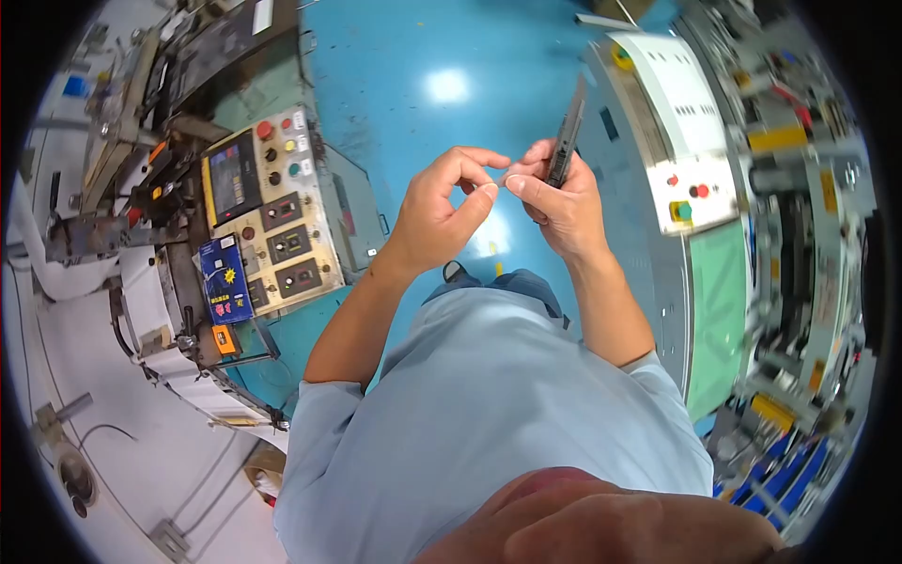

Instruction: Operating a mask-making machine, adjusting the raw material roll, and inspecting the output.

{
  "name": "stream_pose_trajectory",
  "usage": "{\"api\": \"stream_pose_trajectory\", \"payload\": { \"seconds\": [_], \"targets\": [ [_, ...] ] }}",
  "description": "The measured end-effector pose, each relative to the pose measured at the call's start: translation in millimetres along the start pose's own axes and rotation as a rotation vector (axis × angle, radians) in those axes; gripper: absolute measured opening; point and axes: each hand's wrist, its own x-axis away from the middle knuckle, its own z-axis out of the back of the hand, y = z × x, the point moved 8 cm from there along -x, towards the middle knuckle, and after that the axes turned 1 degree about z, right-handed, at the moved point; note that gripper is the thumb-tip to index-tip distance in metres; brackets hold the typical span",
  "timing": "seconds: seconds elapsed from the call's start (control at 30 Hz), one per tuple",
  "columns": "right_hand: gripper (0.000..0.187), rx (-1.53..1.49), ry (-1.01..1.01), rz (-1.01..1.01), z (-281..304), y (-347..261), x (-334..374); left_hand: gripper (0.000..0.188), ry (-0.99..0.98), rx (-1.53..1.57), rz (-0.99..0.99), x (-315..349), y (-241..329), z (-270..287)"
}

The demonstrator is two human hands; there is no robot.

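Note:
Both hands are raised in front of my body, their fingertips almost meeting. My right hand (571, 211) is closed around a dark utility knife (566, 141), whose grey tip points up and away from me. The thumb and forefinger of that hand also come together toward the left fingertips. My left hand (437, 211) is closed in a pinch, thumb against a fingertip, with the forefinger stretched toward the right hand. Anything between the fingertips of the two hands is too small to make out.
On the left stands a control panel (324, 230) with a screen, knobs and a red button; a blue packet (224, 277) lies against it. A grey-white machine cabinet (658, 282) with buttons is close on the right. Blue floor (404, 85) lies between them.

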Motion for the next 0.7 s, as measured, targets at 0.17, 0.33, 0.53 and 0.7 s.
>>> {"api": "stream_pose_trajectory", "payload": {
  "seconds": [0.17, 0.33, 0.53, 0.7],
  "targets": [
    [0.021, 0.079, -0.095, 0.103, -51, 5, -103, 0.006, 0.235, 0.045, 0.169, -38, -40, 86],
    [0.020, 0.175, -0.332, 0.063, -102, 21, -212, 0.009, 0.415, -0.020, 0.269, -84, -75, 163],
    [0.013, 0.285, -0.618, -0.025, -164, 14, -355, 0.009, 0.651, -0.124, 0.355, -162, -105, 247],
    [0.011, 0.331, -0.811, -0.134, -216, 14, -459, 0.011, 0.826, -0.164, 0.386, -217, -122, 309]
  ]
}}
